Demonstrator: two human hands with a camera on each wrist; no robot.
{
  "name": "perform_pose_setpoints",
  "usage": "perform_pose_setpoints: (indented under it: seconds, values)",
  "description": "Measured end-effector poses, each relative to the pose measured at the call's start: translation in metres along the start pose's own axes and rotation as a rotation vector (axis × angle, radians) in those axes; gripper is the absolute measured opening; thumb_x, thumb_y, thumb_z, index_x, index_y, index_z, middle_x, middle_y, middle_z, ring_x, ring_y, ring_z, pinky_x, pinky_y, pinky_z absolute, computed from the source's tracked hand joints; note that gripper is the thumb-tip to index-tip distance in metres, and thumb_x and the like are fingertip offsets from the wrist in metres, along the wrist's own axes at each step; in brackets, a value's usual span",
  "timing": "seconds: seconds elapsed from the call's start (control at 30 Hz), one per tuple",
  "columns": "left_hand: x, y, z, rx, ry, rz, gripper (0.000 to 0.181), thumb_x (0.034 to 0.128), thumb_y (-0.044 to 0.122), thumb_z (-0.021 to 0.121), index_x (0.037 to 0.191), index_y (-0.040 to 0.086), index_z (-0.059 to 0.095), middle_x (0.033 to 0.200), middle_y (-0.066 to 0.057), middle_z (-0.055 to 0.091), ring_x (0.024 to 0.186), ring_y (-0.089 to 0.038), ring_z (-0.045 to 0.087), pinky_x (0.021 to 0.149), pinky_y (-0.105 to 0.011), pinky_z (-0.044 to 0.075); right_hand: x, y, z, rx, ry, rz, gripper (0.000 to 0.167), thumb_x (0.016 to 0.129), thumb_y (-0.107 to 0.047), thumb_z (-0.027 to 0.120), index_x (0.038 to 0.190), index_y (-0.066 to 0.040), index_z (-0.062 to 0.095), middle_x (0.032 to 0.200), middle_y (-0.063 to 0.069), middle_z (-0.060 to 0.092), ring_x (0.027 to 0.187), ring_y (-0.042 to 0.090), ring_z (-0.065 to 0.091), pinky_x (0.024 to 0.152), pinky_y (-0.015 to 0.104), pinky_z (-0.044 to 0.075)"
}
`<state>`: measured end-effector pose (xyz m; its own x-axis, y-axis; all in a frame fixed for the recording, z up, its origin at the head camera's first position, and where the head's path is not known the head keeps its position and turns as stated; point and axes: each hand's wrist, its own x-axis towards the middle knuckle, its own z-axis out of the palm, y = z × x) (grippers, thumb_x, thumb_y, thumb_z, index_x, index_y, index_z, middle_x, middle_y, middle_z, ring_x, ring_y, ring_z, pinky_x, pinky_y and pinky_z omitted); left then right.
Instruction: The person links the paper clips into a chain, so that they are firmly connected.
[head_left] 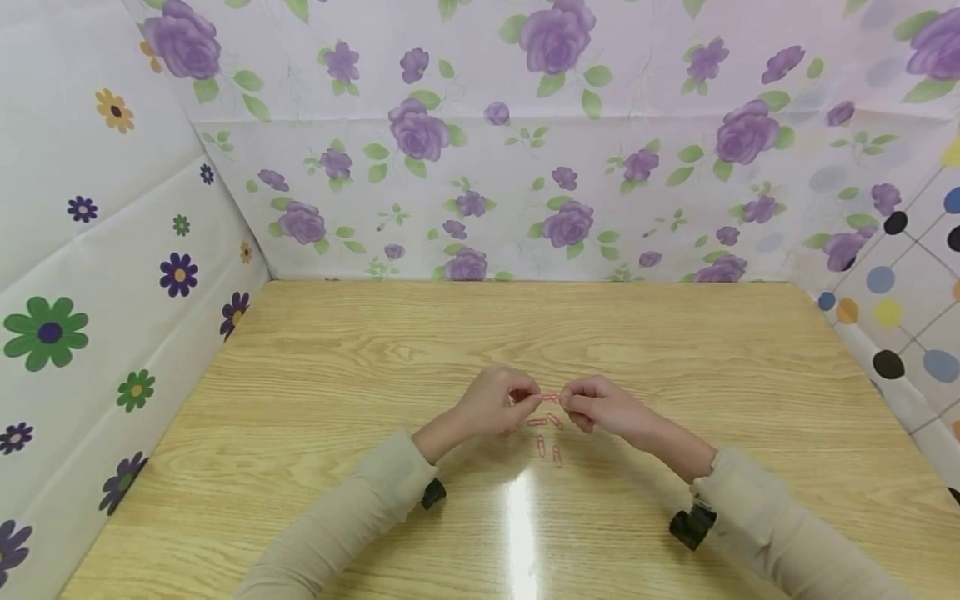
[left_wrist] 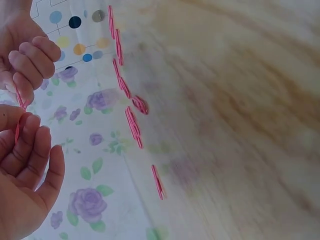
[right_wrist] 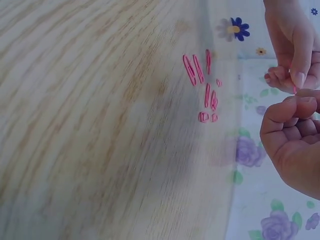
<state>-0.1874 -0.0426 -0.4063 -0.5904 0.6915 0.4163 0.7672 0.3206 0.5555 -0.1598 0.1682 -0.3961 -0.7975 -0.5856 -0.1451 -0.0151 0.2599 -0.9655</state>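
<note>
Pink-red paper clips are the things being handled. My left hand point(head_left: 498, 402) pinches a paper clip point(left_wrist: 19, 129) between thumb and fingertip. Facing it, my right hand point(head_left: 606, 408) pinches another paper clip point(left_wrist: 20, 98). The two clips meet end to end between the fingertips; whether they are linked, I cannot tell. Both hands are above the wooden table point(head_left: 360, 350). Just below them in the head view lie several loose paper clips point(head_left: 541, 446). In the right wrist view, fingers cover most of the held clips, leaving a thin red piece point(right_wrist: 294, 90) showing.
Behind the table hangs a white cloth with purple roses point(head_left: 566, 225). A flower-patterned cloth point(head_left: 135, 333) borders the left side, and a dotted cloth point(head_left: 900, 333) the right. Each wrist wears a small black camera, such as the right one point(head_left: 692, 527).
</note>
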Motion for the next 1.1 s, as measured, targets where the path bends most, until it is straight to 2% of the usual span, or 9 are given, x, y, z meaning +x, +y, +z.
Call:
perform_pose_setpoints:
  seconds: [0.2, 0.37, 0.53, 0.73, 0.8, 0.97, 1.03, 1.1]
  values:
    - [-0.004, 0.000, -0.004, -0.067, 0.008, -0.059, 0.014, 0.0829, 0.003, 0.059, 0.073, 0.001, 0.067, 0.063, 0.001, 0.061, 0.058, -0.004, 0.053, 0.056, -0.017, 0.047, -0.003, 0.005, -0.006, -0.041, 0.043, -0.015, 0.030, 0.096, -0.015, 0.044, 0.076, 0.005, 0.049, 0.055, 0.003, 0.038, 0.052, 0.025, 0.037, 0.060, 0.030, 0.037]
    - [-0.006, -0.001, -0.005, -0.146, -0.030, -0.100, 0.012, 0.0847, 0.004, 0.060, 0.078, -0.002, 0.068, 0.069, -0.004, 0.065, 0.061, -0.006, 0.056, 0.058, -0.018, 0.048, -0.006, 0.008, -0.011, -0.076, 0.091, -0.018, 0.028, 0.095, -0.012, 0.046, 0.083, 0.011, 0.054, 0.058, 0.005, 0.042, 0.055, 0.020, 0.041, 0.059, 0.032, 0.038]
    - [-0.007, -0.001, -0.005, -0.240, -0.047, -0.178, 0.014, 0.0837, 0.001, 0.058, 0.091, -0.005, 0.068, 0.082, -0.014, 0.067, 0.068, -0.009, 0.059, 0.064, -0.020, 0.049, -0.007, 0.005, -0.013, -0.091, 0.106, -0.021, 0.023, 0.095, -0.011, 0.047, 0.085, 0.006, 0.058, 0.060, 0.005, 0.045, 0.056, 0.015, 0.043, 0.058, 0.034, 0.040]
    - [-0.006, 0.003, -0.006, -0.313, -0.088, -0.251, 0.019, 0.0825, -0.003, 0.057, 0.098, -0.004, 0.067, 0.093, -0.016, 0.067, 0.074, -0.011, 0.060, 0.066, -0.021, 0.050, -0.006, 0.002, -0.011, -0.086, 0.067, -0.060, 0.020, 0.094, -0.010, 0.048, 0.082, 0.002, 0.058, 0.058, 0.005, 0.042, 0.054, 0.025, 0.040, 0.057, 0.034, 0.038]
    - [-0.005, 0.008, -0.009, -0.322, -0.102, -0.247, 0.019, 0.0822, -0.004, 0.056, 0.098, -0.005, 0.066, 0.094, -0.017, 0.066, 0.074, -0.013, 0.060, 0.066, -0.023, 0.050, -0.006, 0.002, -0.011, -0.087, 0.058, -0.069, 0.020, 0.094, -0.010, 0.049, 0.082, 0.003, 0.058, 0.058, 0.005, 0.042, 0.054, 0.026, 0.039, 0.056, 0.033, 0.037]
    - [-0.004, 0.026, -0.020, -0.357, -0.133, -0.228, 0.019, 0.0826, -0.008, 0.053, 0.098, -0.012, 0.063, 0.093, -0.023, 0.064, 0.075, -0.029, 0.061, 0.067, -0.031, 0.051, -0.006, -0.001, -0.009, -0.104, 0.053, -0.076, 0.018, 0.094, -0.008, 0.049, 0.083, 0.003, 0.059, 0.059, 0.005, 0.044, 0.055, 0.027, 0.040, 0.055, 0.033, 0.038]
    - [-0.004, 0.029, -0.022, -0.375, -0.141, -0.247, 0.019, 0.0834, -0.008, 0.052, 0.099, -0.013, 0.062, 0.095, -0.025, 0.063, 0.080, -0.031, 0.062, 0.069, -0.030, 0.051, -0.005, -0.002, -0.008, -0.105, 0.048, -0.080, 0.018, 0.094, -0.008, 0.049, 0.083, 0.002, 0.059, 0.059, 0.005, 0.044, 0.055, 0.028, 0.040, 0.055, 0.034, 0.038]
    - [-0.004, 0.030, -0.022, -0.395, -0.147, -0.282, 0.020, 0.0852, -0.006, 0.050, 0.101, -0.011, 0.062, 0.098, -0.024, 0.063, 0.078, -0.026, 0.062, 0.065, -0.025, 0.050, -0.005, -0.003, -0.008, -0.103, 0.041, -0.084, 0.018, 0.094, -0.009, 0.049, 0.082, 0.002, 0.058, 0.059, 0.005, 0.043, 0.055, 0.029, 0.040, 0.055, 0.035, 0.038]
